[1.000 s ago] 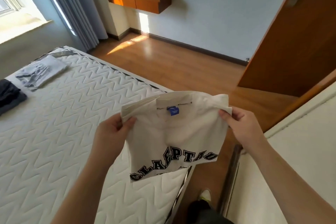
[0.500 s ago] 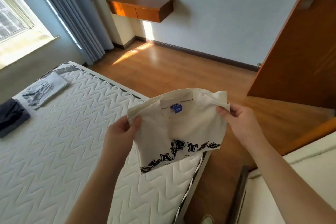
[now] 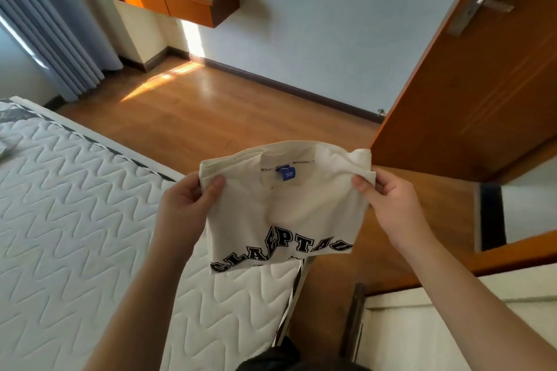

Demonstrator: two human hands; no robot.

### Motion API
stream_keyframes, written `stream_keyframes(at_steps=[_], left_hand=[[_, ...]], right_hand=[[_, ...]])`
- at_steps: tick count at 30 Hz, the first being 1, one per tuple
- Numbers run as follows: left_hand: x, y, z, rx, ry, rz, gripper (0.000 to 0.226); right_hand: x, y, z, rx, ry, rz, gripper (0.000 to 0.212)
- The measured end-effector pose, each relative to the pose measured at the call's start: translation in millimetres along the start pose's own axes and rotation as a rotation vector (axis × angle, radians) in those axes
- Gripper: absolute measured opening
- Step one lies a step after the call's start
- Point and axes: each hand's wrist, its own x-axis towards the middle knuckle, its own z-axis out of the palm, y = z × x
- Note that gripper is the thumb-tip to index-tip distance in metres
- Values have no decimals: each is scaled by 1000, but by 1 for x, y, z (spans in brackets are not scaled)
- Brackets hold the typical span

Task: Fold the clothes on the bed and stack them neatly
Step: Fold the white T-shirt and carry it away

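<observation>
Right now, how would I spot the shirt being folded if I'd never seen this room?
Start at the white quilted mattress and go to its near corner beside the wooden floor. Held in the air above that corner, between the left hand and right hand, is a cream T-shirt. Its black arched block lettering and small blue neck tag mark it out.
</observation>
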Motion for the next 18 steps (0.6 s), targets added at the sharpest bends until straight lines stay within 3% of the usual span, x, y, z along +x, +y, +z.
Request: stream_keyframes(at_steps=[8, 14, 18], left_hand=[[89, -6, 53, 21, -94, -22, 31], [159, -8, 104, 45, -123, -16, 28], [211, -11, 148, 76, -81, -51, 28]], right_hand=[[68, 12, -31, 5, 72, 28, 11], [156, 27, -59, -3, 57, 36, 8], [236, 46, -78, -8, -3, 23, 17]])
